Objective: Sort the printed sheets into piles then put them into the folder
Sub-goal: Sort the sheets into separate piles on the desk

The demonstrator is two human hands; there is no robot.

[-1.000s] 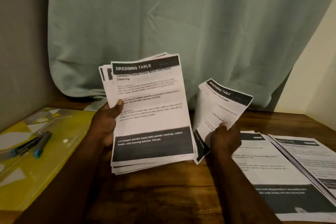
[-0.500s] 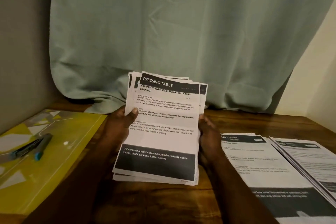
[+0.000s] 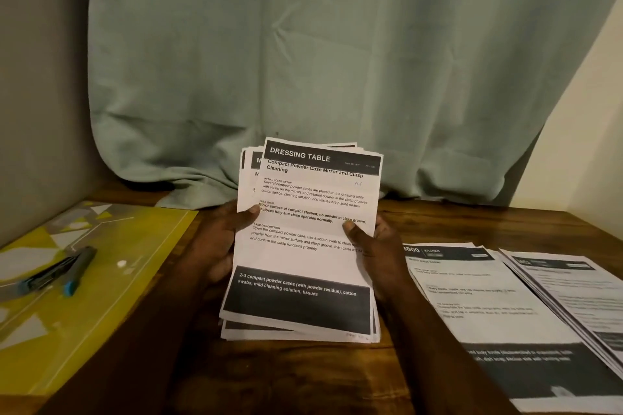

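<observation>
Wooden bench [image 3: 472,222] set in a corner, with a pale green curtain [image 3: 337,61] hanging behind and its hem bunched on the wood.

Both hands are at centre, holding one stack of printed sheets [image 3: 303,253]. The stack is tilted, top edge raised toward the curtain.
- Left hand [image 3: 219,239] grips the stack's left edge, thumb across the front of the top sheet, fingers hidden behind.
- Right hand [image 3: 377,246] grips the right edge the same way, thumb laid over the text.
- Top sheet is headed "DRESSING TABLE". Sheets beneath fan out a little at the upper left and along the bottom.
- Cannot tell whether the stack's lower edge touches the bench.

Right of the hands, two piles lie flat on the bench: the nearer pile [image 3: 488,313] headed "KITCHEN", and the outer pile [image 3: 580,290] just beside it.

On the left, a yellow folder [image 3: 101,313] lies flat on the bench, apart from the stack. Two dark pens [image 3: 72,273] with blue ends lie on it, side by side.
</observation>
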